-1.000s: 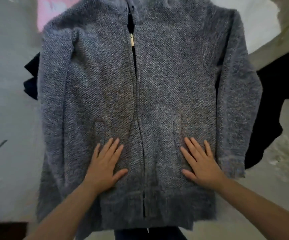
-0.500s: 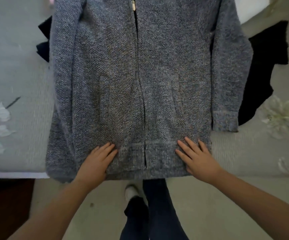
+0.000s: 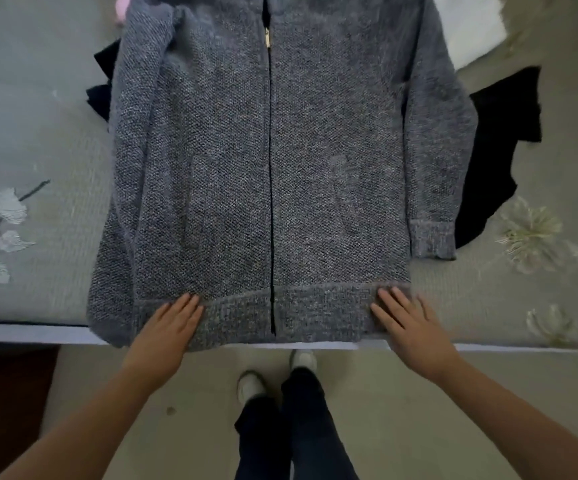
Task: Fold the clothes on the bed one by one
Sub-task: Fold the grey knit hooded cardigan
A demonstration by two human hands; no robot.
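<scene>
A grey knitted zip-up jacket (image 3: 232, 161) lies spread front-up on the bed (image 3: 38, 116), zipped shut, sleeves straight down along its sides. Its ribbed hem reaches the bed's near edge. My left hand (image 3: 168, 327) lies flat with straight fingers on the hem's left part. My right hand (image 3: 407, 322) presses flat on the hem's right corner. The jacket's collar runs out of view at the top.
A black garment (image 3: 499, 147) lies under the jacket, showing at both sides. Something pink (image 3: 121, 8) and a white cloth (image 3: 471, 32) lie at the far edge. The bed's front edge (image 3: 21, 332) borders the floor, where my legs and shoes (image 3: 273, 403) stand.
Both hands slid down the jacket from its pocket level to the hem, then spread apart toward the hem's corners. The camera tilted down, showing the bed's edge and floor.
</scene>
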